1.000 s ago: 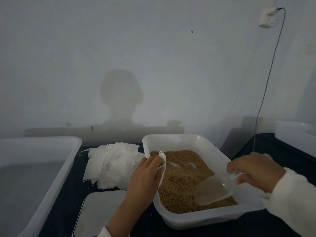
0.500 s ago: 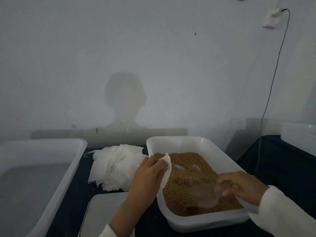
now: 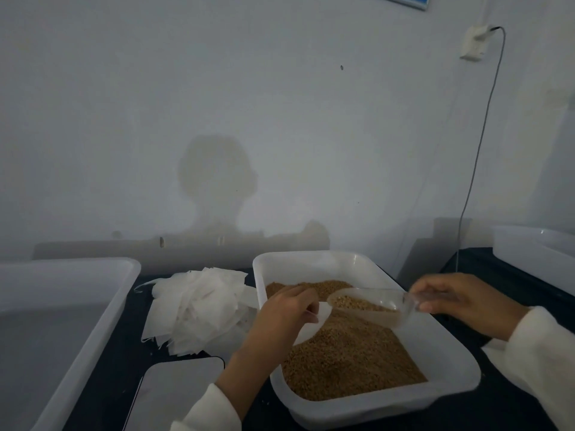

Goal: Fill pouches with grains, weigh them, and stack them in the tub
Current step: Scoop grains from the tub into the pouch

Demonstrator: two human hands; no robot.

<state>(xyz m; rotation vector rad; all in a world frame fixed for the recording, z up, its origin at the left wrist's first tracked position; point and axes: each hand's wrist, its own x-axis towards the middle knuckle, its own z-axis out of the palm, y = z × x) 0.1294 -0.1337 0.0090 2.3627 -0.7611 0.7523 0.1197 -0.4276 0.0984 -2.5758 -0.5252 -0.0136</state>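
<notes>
A white tray (image 3: 314,261) holds brown grains (image 3: 351,359) in the middle of the dark table. My left hand (image 3: 280,315) pinches a white pouch (image 3: 311,325) over the tray's left side. My right hand (image 3: 457,301) grips the handle of a clear plastic scoop (image 3: 370,304) loaded with grains; the scoop's mouth meets the pouch's top edge. A heap of empty white pouches (image 3: 199,309) lies left of the tray. A large white tub (image 3: 124,281) stands at the far left. The scale (image 3: 177,393) with its flat silvery plate sits at the front, below my left forearm.
Another white container (image 3: 535,253) stands at the right edge on the table. A wall socket (image 3: 473,42) with a thin cable (image 3: 476,157) hangs down the wall to the table's back right. The wall lies close behind the tray.
My right hand has lifted the scoop out of the grains, now filled, and brought it left to the pouch. My left hand has moved the pouch right, over the grains.
</notes>
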